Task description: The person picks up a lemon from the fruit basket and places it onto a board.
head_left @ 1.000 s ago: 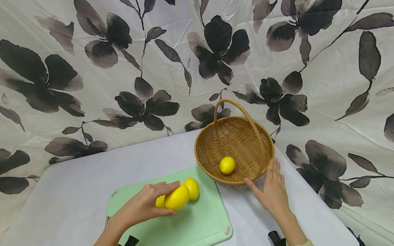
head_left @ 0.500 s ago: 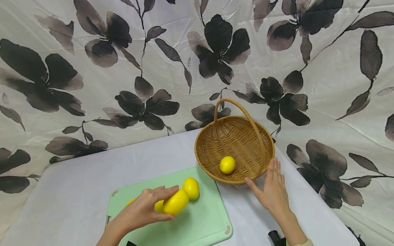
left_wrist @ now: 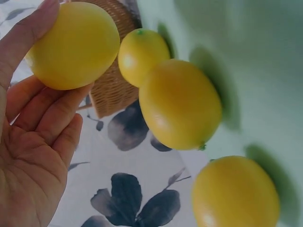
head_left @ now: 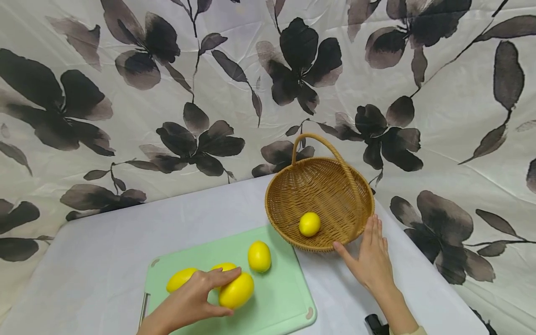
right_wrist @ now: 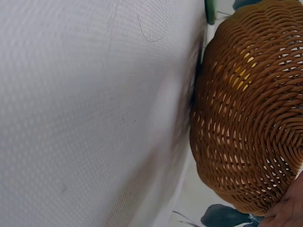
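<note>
My left hand [head_left: 194,298] grips a yellow lemon [head_left: 237,291] between thumb and fingers, held up over the green cutting board [head_left: 276,298]. Close behind it, a second lemon [head_left: 225,266] is partly hidden by the fingers. Another lemon [head_left: 259,257] lies toward the board's far right, and one more lemon [head_left: 181,279] lies to the left. In the left wrist view the held lemon [left_wrist: 73,45] is clear of the other three. My right hand [head_left: 372,263], fingers straight, rests against the near right side of the wicker basket [head_left: 335,195], which has one lemon [head_left: 310,224] inside.
The board and basket stand on a white-covered table [head_left: 104,260], basket at the back right. Its tall arched handle [head_left: 347,179] rises over the opening. A floral cloth [head_left: 234,93] hangs close behind the table.
My left hand has drawn back toward me and slightly down with the lemon, uncovering more of the lemons behind and to the left. The right hand and basket stay put.
</note>
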Available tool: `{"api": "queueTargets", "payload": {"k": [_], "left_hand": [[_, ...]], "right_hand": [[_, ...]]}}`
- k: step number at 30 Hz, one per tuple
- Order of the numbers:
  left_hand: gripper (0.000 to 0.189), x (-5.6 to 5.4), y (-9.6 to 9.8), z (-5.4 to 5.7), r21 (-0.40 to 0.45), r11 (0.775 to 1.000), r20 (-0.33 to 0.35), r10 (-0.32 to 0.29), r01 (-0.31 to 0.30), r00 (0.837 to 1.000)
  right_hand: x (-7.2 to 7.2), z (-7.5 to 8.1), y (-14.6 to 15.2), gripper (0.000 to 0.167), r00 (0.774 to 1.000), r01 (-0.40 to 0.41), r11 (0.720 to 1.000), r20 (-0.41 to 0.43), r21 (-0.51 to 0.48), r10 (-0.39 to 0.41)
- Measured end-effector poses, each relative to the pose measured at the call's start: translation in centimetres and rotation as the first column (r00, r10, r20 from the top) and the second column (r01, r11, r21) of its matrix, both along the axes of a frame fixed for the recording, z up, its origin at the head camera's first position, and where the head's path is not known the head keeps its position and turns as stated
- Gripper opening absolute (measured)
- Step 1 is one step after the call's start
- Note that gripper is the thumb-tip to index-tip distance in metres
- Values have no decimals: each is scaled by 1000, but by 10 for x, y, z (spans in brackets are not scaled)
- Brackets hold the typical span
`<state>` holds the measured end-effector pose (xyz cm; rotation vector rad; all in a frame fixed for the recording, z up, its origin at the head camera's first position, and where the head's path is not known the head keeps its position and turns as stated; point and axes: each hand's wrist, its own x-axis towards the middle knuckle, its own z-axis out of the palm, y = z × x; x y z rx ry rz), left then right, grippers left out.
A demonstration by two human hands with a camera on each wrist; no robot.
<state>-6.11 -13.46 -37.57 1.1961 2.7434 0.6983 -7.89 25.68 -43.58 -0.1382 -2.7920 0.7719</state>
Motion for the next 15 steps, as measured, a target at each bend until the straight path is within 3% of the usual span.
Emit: {"api": "queueTargets", "payload": {"k": [9,15], "left_hand": [[69,10,-6,-8,-21,1000,9,17,-17,1000],[69,14,-7,-16,-11,1000,2,-14,14,1000]], "right_hand": [[0,-2,-2,114,1000,-3,1000,-18,-10,3],[1,0,-2,114,1000,1,1000,-15,-14,-1]]}}
